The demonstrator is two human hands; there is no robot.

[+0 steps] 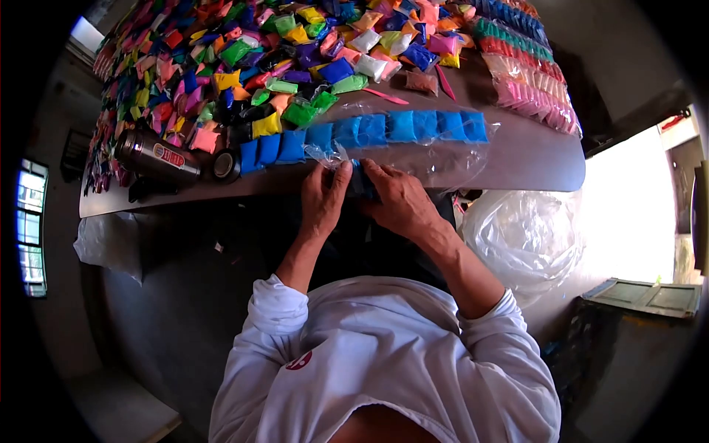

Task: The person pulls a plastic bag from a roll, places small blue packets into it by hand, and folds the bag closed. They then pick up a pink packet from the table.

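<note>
My left hand (325,198) is closed at the front edge of the table, pinching a crumpled piece of clear plastic (326,156) between thumb and fingers. Close beside it, my right hand (402,198) curls around a small blue packet (357,171), mostly hidden by the fingers. Just beyond both hands runs a row of blue packets (401,127), side by side. A clear plastic sleeve (443,162) lies around and in front of the row's right part.
A heap of many-coloured packets (236,53) covers the table's far and left parts. Bundled rows of packets (528,88) lie at right. A steel flask (159,156) rests beside a round lid (226,165). Pink sticks (445,83) lie behind the row. A clear bag (521,236) hangs below right.
</note>
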